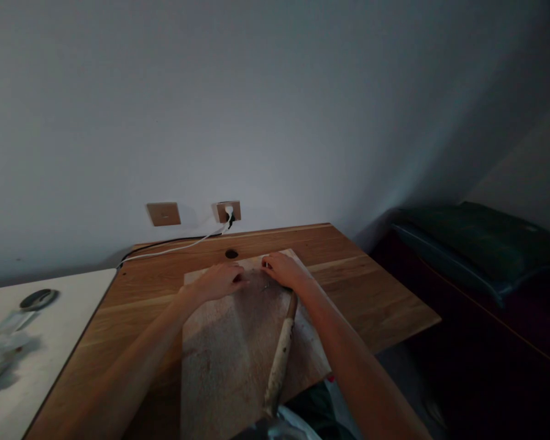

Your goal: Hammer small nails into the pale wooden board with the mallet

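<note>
A pale wooden board (224, 348) lies on the brown wooden table. Over its far left part is my left hand (220, 281), its thumb and fingers bent but apart, with nothing visible between them. My right hand (282, 269) rests near the board's far right corner, fingers curled in; a small pale bit shows at the fingertips, too small to name. A thin, small metal piece (266, 286), perhaps a nail, lies between the hands. A hammer-like tool with a worn wooden handle (280, 360) slants across the board below my right hand; its grey head (268, 429) is partly cut off by the frame.
The wooden table (348, 281) meets the wall, where cables (178, 245) run from a socket (229, 211). On the white surface (82, 299) at left lie a dark round item (39, 299) and crumpled clear plastic (2, 357). A dark cushioned thing (476, 244) stands at right.
</note>
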`<action>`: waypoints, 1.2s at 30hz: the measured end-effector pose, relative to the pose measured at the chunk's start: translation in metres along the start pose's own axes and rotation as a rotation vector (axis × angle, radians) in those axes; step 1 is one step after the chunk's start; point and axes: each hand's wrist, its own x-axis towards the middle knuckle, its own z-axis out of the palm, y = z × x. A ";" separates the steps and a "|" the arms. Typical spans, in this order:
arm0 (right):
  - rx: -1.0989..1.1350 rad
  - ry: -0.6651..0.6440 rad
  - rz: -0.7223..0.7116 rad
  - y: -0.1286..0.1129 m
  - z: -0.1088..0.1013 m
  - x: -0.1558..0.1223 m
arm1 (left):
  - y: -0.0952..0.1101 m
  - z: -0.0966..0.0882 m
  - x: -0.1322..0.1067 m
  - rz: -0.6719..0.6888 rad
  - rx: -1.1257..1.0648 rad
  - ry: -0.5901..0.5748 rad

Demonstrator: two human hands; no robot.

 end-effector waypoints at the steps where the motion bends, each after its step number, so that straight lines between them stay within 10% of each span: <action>1: 0.000 0.002 -0.001 -0.001 0.000 0.000 | 0.000 0.002 0.001 -0.010 0.014 0.023; 17: 0.134 0.020 -0.079 -0.001 -0.011 -0.004 | 0.006 0.016 0.010 -0.145 0.134 0.253; 23: 0.122 0.009 -0.053 -0.002 -0.011 -0.003 | 0.008 0.017 0.008 0.055 0.059 0.086; 36: 0.087 0.020 -0.043 -0.002 -0.009 -0.004 | -0.039 -0.030 -0.026 -0.159 0.005 -0.185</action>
